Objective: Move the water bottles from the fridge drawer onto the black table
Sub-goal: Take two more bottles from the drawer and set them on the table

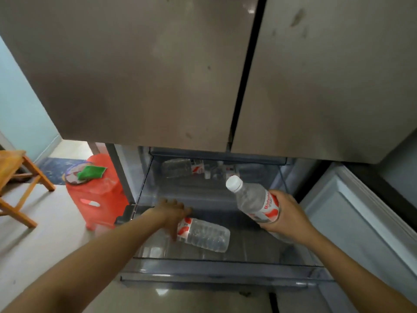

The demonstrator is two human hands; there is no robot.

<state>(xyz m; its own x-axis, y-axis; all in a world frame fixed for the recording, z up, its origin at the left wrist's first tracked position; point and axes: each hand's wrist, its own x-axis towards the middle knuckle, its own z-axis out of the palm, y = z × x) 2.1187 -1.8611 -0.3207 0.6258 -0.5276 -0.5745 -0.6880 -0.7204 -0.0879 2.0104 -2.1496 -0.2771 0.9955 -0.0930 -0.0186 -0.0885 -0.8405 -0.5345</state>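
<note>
In the pulled-out fridge drawer [214,263], the lying bottle [203,236] rests on its side near the front wall, its cap end hidden under my left hand [173,213], so I cannot make out the cap or neck. The left fingers [178,205] curl over that end and the thumb comes down the near side of the red-and-white label, closed round the bottle. The raised bottle [255,199] is tilted above the drawer's right side, white cap pointing up and away from me. Its base is lost behind my right hand [286,213], which wraps tightly round the labelled lower half. At the drawer's back, the rear bottles [180,168] lie under the shadow of the closed fridge doors [158,75]; one shows clearly, and the shapes beside it are too blurred and dark to count. Left of the fridge, a red stool [101,193] carries a green cloth [91,172], and a wooden chair [20,177] is cut off by the frame edge.
</note>
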